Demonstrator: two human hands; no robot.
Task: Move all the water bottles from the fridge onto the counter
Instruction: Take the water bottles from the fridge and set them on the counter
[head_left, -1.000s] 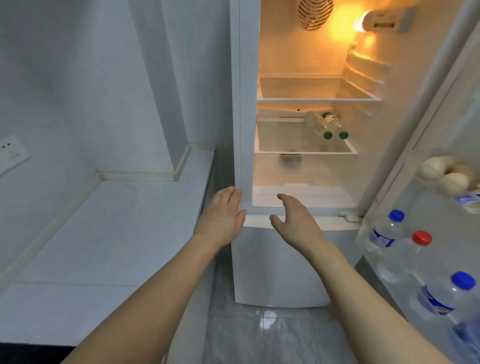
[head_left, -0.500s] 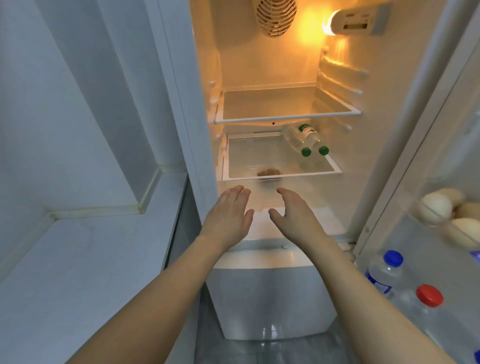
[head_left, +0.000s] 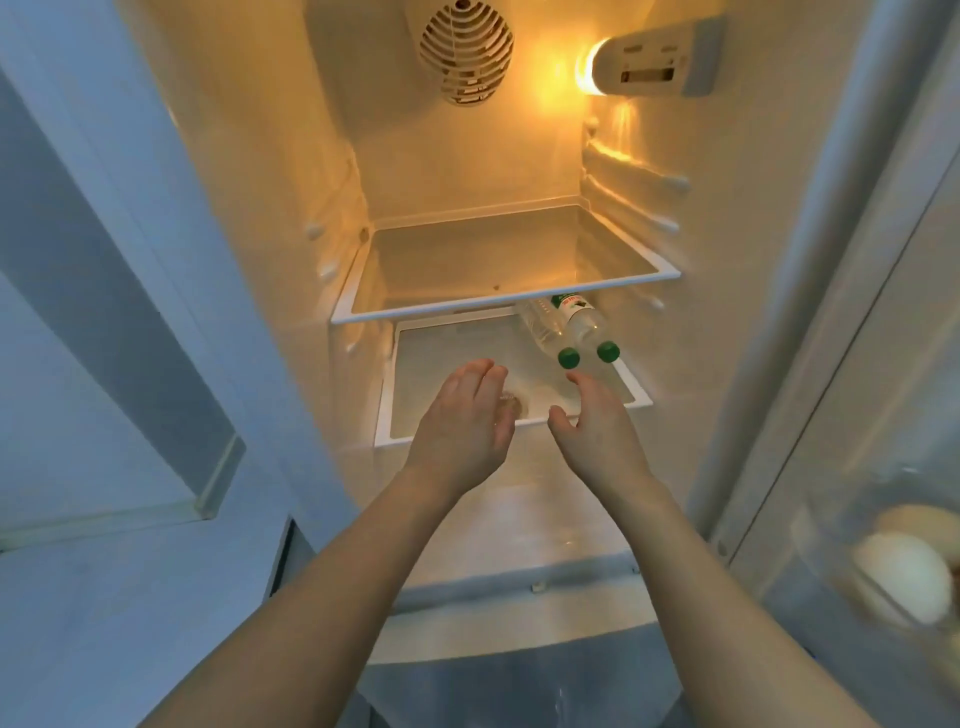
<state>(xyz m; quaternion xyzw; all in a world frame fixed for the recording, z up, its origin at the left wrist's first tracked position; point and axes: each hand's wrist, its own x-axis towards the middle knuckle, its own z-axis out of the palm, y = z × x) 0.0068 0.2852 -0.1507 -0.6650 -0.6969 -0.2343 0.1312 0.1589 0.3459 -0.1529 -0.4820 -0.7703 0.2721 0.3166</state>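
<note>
Bottles: two clear water bottles (head_left: 563, 327) with green caps lay on their sides, side by side, on the lower fridge shelf (head_left: 636, 402), under the upper shelf (head_left: 670, 273).
Long axis: bodies ran back and slightly left; caps pointed forward toward the hands.
Right hand (head_left: 597, 431): fingers straight and relaxed, gripping nothing; fingertips (head_left: 574, 378) sat just beneath the left cap, near it, not touching as far as could be told.
Left hand (head_left: 462, 431): fingers likewise loose and empty; bottles lay up and to the right of it, farther off.
Nearer hand: the right, by my judgement.
Counter (head_left: 130, 597): down to the left, well apart from both hands.
</note>
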